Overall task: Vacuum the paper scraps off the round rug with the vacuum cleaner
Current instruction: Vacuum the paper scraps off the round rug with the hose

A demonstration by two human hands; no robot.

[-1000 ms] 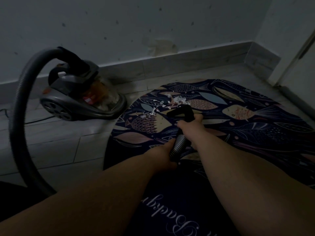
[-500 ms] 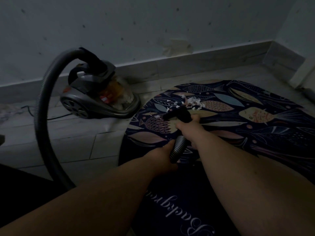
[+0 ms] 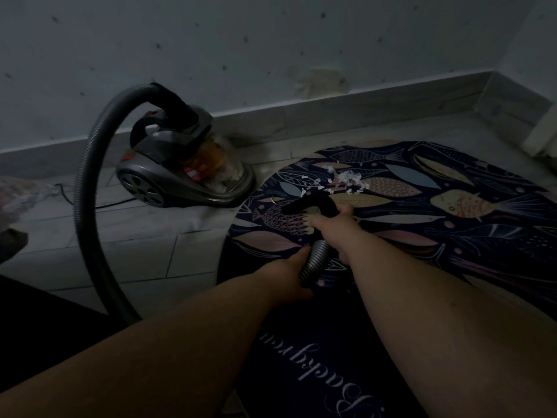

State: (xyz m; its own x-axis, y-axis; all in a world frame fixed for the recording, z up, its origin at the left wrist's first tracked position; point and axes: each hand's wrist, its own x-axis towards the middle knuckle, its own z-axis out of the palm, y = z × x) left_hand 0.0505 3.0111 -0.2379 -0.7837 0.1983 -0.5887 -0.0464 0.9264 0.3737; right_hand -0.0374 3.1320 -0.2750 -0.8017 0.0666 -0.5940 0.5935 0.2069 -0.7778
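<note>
Gripping hose (image 3: 313, 263) in left hand (image 3: 287, 268), nozzle (image 3: 304, 205) in right hand (image 3: 330, 226), we have swung it left; the paper scraps (image 3: 351, 179) remain on the rug (image 3: 482, 230).

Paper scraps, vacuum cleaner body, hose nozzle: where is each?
paper scraps (image 3: 351, 179), head view, middle of the white pile
vacuum cleaner body (image 3: 180, 191), head view, grey side shell
hose nozzle (image 3: 316, 202), head view, black curved top
</note>
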